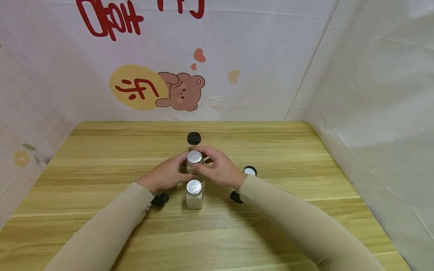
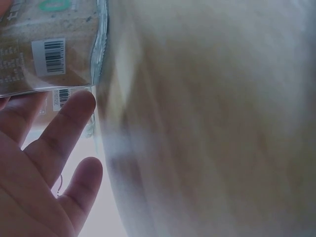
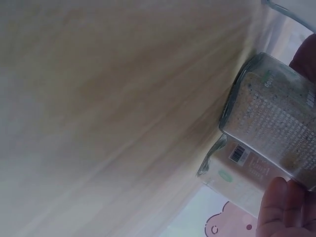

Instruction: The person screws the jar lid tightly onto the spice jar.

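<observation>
Three square glass seasoning jars stand in a line running away from me. The middle seasoning jar [image 1: 194, 157] has a silver foil seal and speckled contents [image 3: 271, 108]. My left hand [image 1: 167, 174] holds its left side, thumb toward the front; other fingers [image 2: 66, 131] spread beside it in the left wrist view. From the right, my right hand [image 1: 218, 167] grips the same jar between thumb and fingers. Nearest to me is a foil-sealed jar [image 1: 194, 195] with pale contents. Behind the hands stands the black-lidded jar [image 1: 194, 139], partly hidden.
A black lid [image 1: 250, 171] with a white inside lies on the wooden table [image 1: 217, 233], right of the right hand. A printed white sheet [image 1: 257, 56] hangs behind the table, and another white sheet [image 1: 379, 113] borders its right side.
</observation>
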Action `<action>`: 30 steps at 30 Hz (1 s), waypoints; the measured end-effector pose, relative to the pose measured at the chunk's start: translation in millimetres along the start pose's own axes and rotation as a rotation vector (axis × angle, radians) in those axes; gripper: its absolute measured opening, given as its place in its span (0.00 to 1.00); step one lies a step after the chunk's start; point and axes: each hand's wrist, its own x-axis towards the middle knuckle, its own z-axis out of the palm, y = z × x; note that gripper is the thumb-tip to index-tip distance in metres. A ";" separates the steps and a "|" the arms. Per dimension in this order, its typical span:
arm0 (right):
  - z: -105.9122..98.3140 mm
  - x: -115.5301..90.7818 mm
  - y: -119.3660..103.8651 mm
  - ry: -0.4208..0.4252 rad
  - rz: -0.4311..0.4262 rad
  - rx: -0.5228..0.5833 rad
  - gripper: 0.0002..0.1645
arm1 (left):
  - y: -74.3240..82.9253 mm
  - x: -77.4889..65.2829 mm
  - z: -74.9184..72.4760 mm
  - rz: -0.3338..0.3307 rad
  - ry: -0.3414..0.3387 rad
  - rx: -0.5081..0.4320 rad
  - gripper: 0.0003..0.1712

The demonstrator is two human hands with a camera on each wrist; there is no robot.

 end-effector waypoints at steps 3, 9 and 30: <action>0.6 0.5 -0.4 0.006 0.012 0.001 0.26 | -0.1 0.1 -0.2 0.003 -0.002 -0.003 0.38; 0.7 0.6 -1.3 0.000 0.046 0.002 0.27 | -0.4 -0.4 -0.1 0.001 -0.007 -0.014 0.38; 0.7 1.6 -1.7 -0.013 0.052 -0.015 0.33 | -2.5 -1.2 0.1 0.019 -0.003 -0.004 0.41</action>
